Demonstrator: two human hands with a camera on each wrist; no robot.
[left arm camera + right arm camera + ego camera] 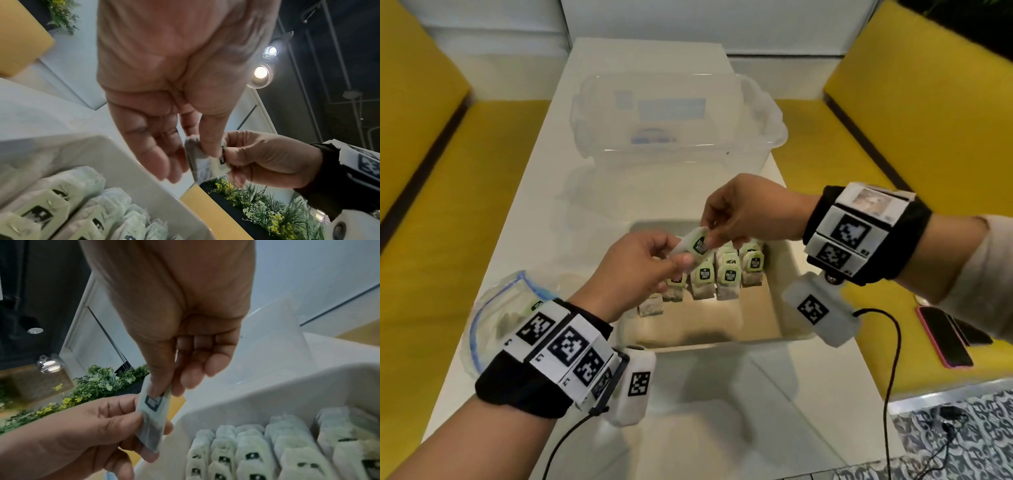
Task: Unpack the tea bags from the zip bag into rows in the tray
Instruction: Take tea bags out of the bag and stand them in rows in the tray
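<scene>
I am holding one small white paper tea bag with a green-and-black tag [693, 245] in the air above the far edge of the white rectangular plastic tray [789, 274], and both hands are on it. My right hand [750, 214] is pinching its tag end between thumb and forefinger, the other fingers loosely curled; my left hand [635, 270] is pinching the pouch end between thumb and fingers. Below it, in the far half of the tray, the other white tea bags with green tags [717, 274] are lying in short overlapping rows, running toward twelve o'clock, tags facing up; one more bag is lying at the near left of them, partly hidden by my left wrist. The near half of the tray is showing its bare floor. At about eight o'clock from the tray, the clear zip bag with a blue seal strip [493, 308] is lying on the white table [544, 192]; I cannot tell what is inside. At twelve o'clock, well apart from the tray, a clear plastic storage tub [678, 120] is standing. A dark phone in a pink case [941, 337] is lying on the yellow bench [928, 144] at three o'clock.
</scene>
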